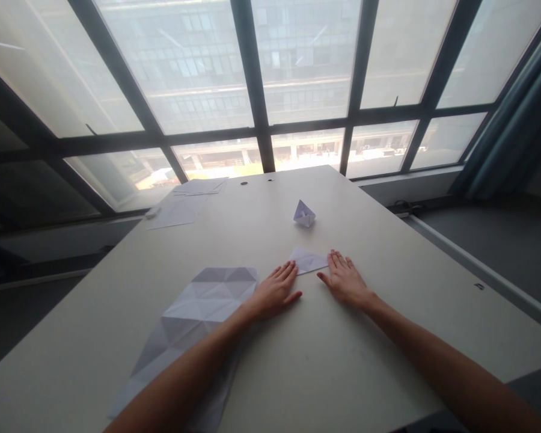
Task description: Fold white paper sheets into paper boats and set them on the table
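While our left forearm [190,371] partly hides the creased sheet [207,296], our left hand [275,292] and right hand [346,281], fingers nearly together, touch the folded paper [310,260], nearer us than the paper figure [304,214].

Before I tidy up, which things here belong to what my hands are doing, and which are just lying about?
In use:
small folded paper, touched by left hand and right hand

Seemingly just lying about:
creased sheet
folded paper shape
loose sheets, far left
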Motion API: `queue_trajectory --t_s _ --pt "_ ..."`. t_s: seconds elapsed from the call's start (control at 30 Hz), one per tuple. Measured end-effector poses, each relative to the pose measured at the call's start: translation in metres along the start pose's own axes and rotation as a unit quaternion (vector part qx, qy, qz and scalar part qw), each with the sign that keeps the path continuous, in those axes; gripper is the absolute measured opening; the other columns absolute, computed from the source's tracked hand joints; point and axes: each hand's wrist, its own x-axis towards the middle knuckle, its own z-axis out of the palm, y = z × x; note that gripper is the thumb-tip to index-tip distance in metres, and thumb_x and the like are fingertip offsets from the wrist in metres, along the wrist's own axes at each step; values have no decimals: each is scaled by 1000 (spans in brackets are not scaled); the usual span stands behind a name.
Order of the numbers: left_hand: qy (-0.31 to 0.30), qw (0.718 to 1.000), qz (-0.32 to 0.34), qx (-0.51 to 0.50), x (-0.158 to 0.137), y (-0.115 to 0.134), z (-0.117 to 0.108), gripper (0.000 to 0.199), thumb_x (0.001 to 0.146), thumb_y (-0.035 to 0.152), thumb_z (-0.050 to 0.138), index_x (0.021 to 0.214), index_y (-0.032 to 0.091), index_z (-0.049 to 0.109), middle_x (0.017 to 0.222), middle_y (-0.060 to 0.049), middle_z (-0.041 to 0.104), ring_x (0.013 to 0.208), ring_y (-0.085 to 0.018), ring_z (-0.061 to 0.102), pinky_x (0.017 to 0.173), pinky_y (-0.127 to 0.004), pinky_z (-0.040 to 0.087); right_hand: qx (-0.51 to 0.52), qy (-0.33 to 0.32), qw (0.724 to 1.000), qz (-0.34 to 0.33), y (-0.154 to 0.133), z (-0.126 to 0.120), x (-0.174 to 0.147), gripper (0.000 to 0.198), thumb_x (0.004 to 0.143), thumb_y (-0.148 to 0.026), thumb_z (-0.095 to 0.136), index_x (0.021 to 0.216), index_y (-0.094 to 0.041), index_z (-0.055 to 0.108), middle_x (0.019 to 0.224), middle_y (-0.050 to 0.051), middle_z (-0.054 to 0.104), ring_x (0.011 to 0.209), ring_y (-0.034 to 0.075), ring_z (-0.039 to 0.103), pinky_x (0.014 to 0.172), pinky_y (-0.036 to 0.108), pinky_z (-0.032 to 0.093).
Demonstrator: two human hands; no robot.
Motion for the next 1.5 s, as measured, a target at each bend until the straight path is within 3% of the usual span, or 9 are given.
queue_trajectory --t_s 0.2,0.4,0.5,0.57,0.67,0.83,1.0,1.37,1.5 --pt "48 999 -17 -19 2 -3 4 63 98 52 32 148 14 33 156 -12 29 145 -22 23 119 -39 21 -38 24 998 43 4 -2 1 81 97 -58 22 147 6 27 155 24 20 146 32 14 117 49 10" --pt "106 993 -31 -37 5 -4 8 45 100 37 36 139 17 48 148 -11 44 140 -23 35 117 -42 29 -34 178 983 -41 -24 -21 -7 60 100 -33 25 149 2 24 158 20 14 148 26 4 119 46 5" --pt "112 993 -23 -44 6 -3 12 47 99 33 38 142 13 43 148 -14 43 140 -23 35 117 -41 30 2 120 979 -162 -41 -17 -11 57 100 -32 28 149 -4 30 157 16 23 147 23 11 119 43 9" --pt "107 993 -29 -43 6 -2 13 50 99 33 38 143 11 40 148 -16 42 140 -24 36 116 -41 31 22 63 980 -189 -47 -10 -11 57 100 -35 29 148 -5 32 155 16 27 146 24 18 118 43 14" --pt "96 995 -22 -32 5 -1 12 51 99 35 37 146 14 37 151 -14 38 142 -24 31 117 -43 28 44 23 981 -187 -46 -3 -9 59 99 -38 29 149 -6 31 155 16 28 145 25 23 117 44 18" --pt "59 998 -5 -17 5 2 4 56 100 47 33 150 23 30 155 -7 32 146 -24 21 119 -45 21 57 19 982 -182 -43 -5 -7 59 100 -40 27 150 -9 31 155 14 29 143 25 26 117 43 19" --pt "48 999 8 5 2 4 -1 62 99 54 30 152 23 23 156 -7 29 147 -23 17 120 -46 13 69 28 982 -175 -45 -6 -7 58 98 -40 32 148 -10 34 154 14 33 143 25 28 117 42 19" --pt "18 1000 11 -16 2 0 2 71 98 59 27 155 20 12 159 -8 18 147 -23 16 119 -41 17 80 -3 979 -189 -39 -3 -2 67 99 -50 28 151 -9 26 157 15 23 146 24 17 118 43 12" --pt "12 1000 2 -4 1 -1 1 72 97 61 27 154 19 16 159 -7 18 147 -25 13 119 -42 16 61 -5 987 -148 -34 -2 -1 75 98 -57 23 150 -5 27 157 17 22 147 26 15 118 43 13"
